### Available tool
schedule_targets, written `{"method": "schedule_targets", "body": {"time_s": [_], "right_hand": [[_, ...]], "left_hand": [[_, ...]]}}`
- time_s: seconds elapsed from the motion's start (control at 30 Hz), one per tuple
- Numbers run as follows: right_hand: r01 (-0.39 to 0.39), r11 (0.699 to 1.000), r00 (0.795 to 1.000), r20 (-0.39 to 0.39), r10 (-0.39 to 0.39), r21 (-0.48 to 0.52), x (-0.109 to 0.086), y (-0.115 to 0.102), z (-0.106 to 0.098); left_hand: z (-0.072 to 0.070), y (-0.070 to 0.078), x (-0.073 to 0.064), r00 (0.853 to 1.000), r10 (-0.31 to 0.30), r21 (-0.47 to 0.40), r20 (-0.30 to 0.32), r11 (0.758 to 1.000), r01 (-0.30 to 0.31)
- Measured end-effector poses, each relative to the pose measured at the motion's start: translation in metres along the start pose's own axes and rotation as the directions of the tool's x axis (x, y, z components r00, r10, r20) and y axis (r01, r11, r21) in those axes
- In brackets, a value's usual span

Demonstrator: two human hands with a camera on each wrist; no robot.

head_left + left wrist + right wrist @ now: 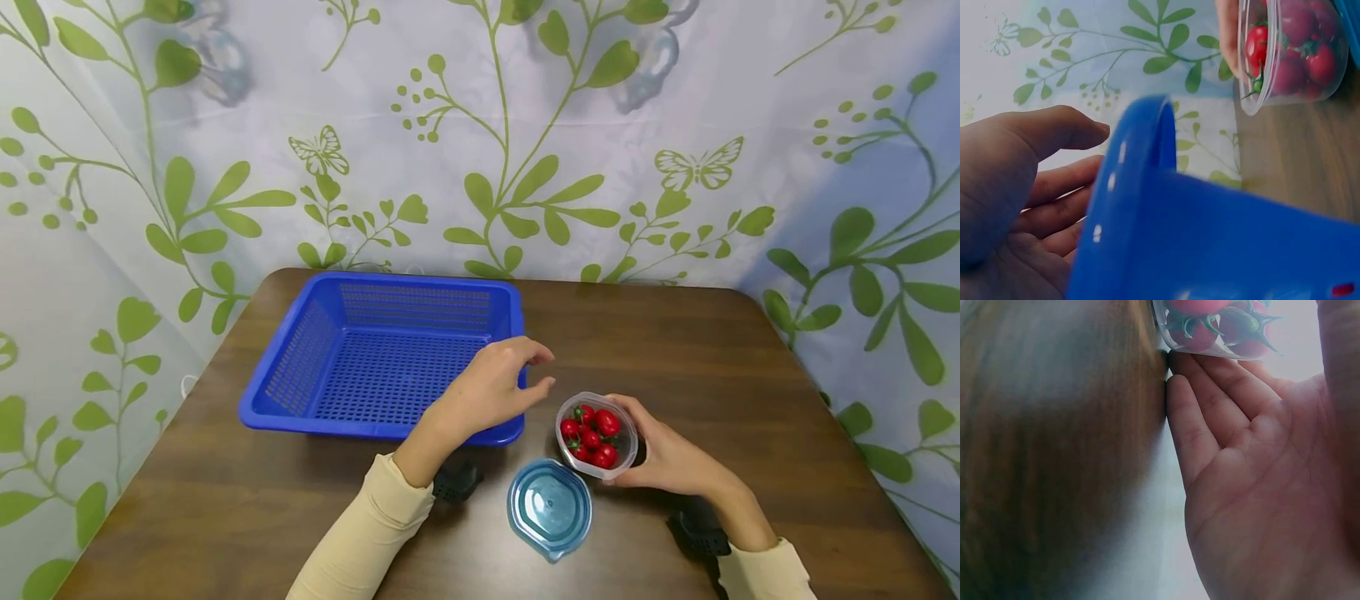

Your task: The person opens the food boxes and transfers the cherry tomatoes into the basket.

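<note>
A clear plastic container [636,442] of red cherry tomatoes [589,433] stands uncovered on the table. My right hand [678,454] grips it from the right, fingers at the far side and thumb at the near side. In the right wrist view, fingers [1229,406] reach to the container's wall. My left hand [491,383] is over the right rim of a blue plastic basket [266,417], relaxed, with a gap between thumb and fingers and nothing held. In front of the container lies a blue-tinted lid [550,508].
The basket sits at the table's back left, with bare mesh bottom showing. A patterned curtain [480,142] hangs behind the brown wooden table [637,333]. Dark wrist devices [457,482] show under both wrists.
</note>
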State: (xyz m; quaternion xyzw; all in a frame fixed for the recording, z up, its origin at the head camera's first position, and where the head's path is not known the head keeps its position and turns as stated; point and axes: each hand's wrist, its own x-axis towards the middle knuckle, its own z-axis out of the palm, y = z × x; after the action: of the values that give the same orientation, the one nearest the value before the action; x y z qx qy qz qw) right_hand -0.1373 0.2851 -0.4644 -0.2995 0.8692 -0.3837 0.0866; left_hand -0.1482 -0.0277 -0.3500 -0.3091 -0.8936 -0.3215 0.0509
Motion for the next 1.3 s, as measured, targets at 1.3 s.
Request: {"method": "schedule_targets", "body": {"time_s": [1.3], "right_hand": [[-0.029,0.998,0.999,0.039,0.027,0.060,0.000,-0.001,-0.001]], "left_hand": [[0.050,0.025,-0.001,0.973,0.103,0.151,0.206,0.979,-0.136]]}}
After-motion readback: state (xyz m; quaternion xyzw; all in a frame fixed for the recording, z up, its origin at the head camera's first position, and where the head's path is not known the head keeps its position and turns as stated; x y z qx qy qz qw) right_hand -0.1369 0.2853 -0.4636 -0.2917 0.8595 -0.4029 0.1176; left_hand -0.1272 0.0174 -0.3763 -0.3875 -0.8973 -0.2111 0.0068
